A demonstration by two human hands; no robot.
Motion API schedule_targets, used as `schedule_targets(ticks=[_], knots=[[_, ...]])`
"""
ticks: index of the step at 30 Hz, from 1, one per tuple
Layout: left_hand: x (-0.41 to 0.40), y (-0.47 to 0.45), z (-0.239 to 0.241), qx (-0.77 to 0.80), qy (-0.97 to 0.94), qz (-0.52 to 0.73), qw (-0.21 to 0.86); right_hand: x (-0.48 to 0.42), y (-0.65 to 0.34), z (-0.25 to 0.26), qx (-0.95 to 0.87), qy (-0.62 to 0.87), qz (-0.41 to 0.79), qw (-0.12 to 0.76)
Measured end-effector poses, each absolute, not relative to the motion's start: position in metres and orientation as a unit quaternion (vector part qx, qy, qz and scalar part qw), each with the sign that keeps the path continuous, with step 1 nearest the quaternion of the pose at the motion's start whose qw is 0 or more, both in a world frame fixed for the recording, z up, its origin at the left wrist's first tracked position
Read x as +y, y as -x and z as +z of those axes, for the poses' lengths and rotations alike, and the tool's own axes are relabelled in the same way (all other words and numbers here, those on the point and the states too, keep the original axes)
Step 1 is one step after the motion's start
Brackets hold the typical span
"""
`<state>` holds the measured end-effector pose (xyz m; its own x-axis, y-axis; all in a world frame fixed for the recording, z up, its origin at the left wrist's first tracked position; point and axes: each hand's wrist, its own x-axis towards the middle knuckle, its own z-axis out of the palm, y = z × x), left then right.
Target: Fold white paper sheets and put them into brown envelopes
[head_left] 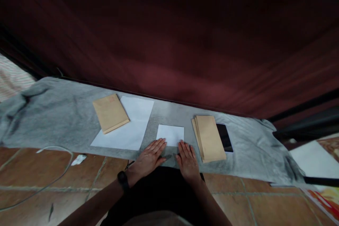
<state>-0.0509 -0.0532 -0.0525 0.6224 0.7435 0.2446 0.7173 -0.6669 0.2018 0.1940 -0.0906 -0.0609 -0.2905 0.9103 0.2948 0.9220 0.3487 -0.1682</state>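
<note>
A small white sheet of paper [171,134], perhaps folded, lies on the grey cloth in front of me. My left hand [152,153] rests flat with its fingertips at the paper's lower left corner, fingers stretched out. At the lower right corner lie the fingertips of my right hand [187,159], also flat and open. Just right of that hand is a stack of brown envelopes [210,139]. To the left, one brown envelope [111,113] sits on top of a larger white sheet [135,123].
The grey cloth [66,113] covers a long, low surface against a dark red curtain [172,60]. A dark phone [225,137] lies partly under the envelope stack. On the tiled floor [79,187] are a pale cable [63,173] and a crumpled tissue [78,159].
</note>
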Motion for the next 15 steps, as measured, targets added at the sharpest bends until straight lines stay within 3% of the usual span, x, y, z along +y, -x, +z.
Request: schedule_targets(ticks=[15], knots=[[-0.057, 0.034, -0.053, 0.432, -0.894, 0.121, -0.018, -0.093, -0.188, -0.05, -0.815, 0.555, 0.008, 0.166]])
